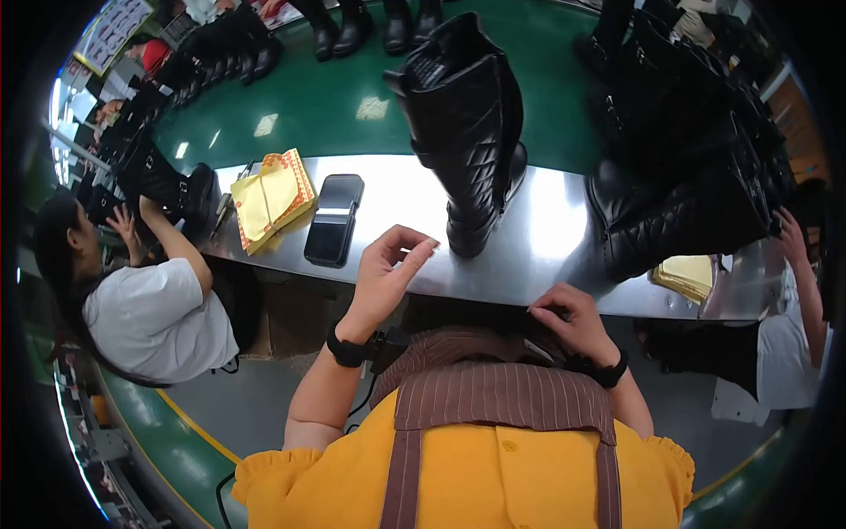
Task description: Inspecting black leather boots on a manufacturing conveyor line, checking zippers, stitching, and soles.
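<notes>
A tall black boot (467, 145) with a quilted shaft stands upright on the metal bench edge in front of me, its open top tilted away to the left. Just left of its toe, my left hand (394, 264) hovers with thumb and forefinger pinched; whatever lies between the tips is too small to make out. My right hand (571, 317) is at the bench's front edge, apart from the boot, fingers curled together and their tips partly hidden. Both wrists wear black bands. To the right, another quilted black boot (679, 225) lies on its side.
A black phone (334, 220) and a stack of yellow paper sheets (275, 201) lie left on the metal bench (379, 176). More yellow sheets (686, 278) sit right. Boots crowd the green surface (335, 106) behind. Co-workers sit on both sides; the left person (159, 309) handles a boot.
</notes>
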